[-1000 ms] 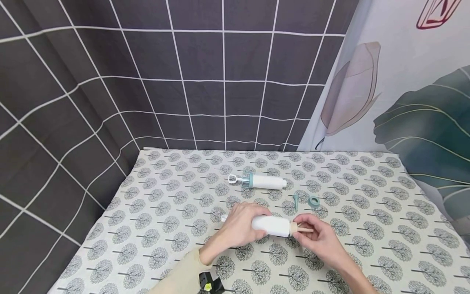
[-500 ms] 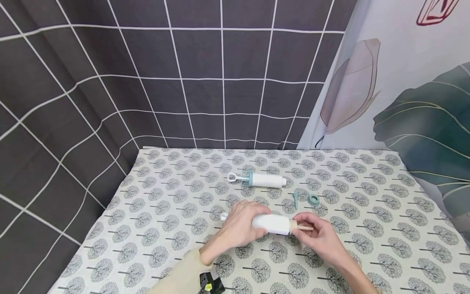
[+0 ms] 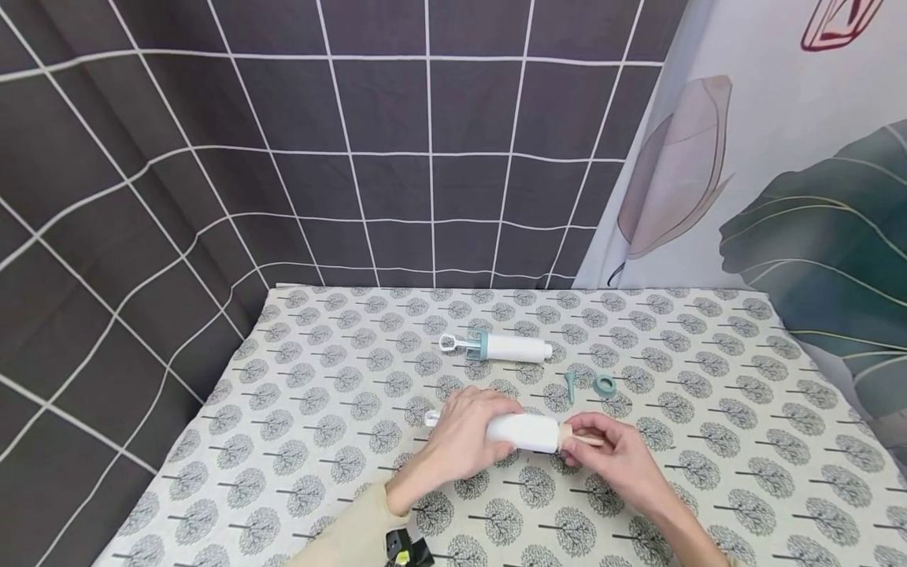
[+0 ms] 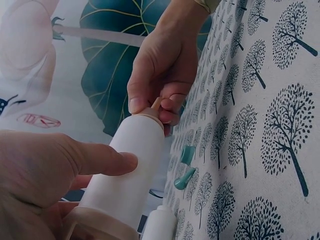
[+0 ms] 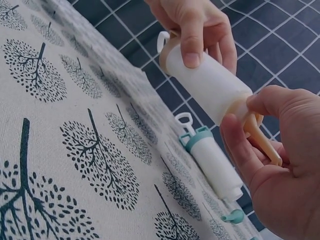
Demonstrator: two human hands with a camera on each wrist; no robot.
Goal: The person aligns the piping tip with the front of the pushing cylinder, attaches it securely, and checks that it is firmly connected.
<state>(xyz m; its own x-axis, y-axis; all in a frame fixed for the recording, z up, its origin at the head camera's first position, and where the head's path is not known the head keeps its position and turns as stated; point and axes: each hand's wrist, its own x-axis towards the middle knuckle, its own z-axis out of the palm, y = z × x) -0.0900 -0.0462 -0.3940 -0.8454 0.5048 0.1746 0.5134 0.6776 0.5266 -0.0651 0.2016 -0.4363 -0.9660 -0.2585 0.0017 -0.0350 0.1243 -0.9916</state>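
A white plunger syringe (image 3: pixel 527 433) with beige end fittings lies across the space between both hands, low over the table. My left hand (image 3: pixel 464 433) grips its barrel near the plunger end, thumb along the side; a white pull ring (image 5: pixel 163 42) sticks out behind that hand. At the other end, my right hand (image 3: pixel 620 457) pinches the beige cap (image 5: pixel 235 109) between thumb and fingers. From the cap a slim beige nozzle (image 5: pixel 264 142) points out under the right palm. The right fingertips partly hide the cap.
Behind the hands lies a second white syringe (image 3: pixel 517 348) with a teal collar (image 3: pixel 479 345). A small teal nozzle (image 3: pixel 571 387) and a teal ring (image 3: pixel 605 385) rest to its right. The tree-print cloth (image 3: pixel 340 472) covers the table, with curtains behind.
My right fingers have shifted slightly around the beige cap, and the nozzle's visible part has changed a little. The left hand keeps its grip and the loose parts stay put.
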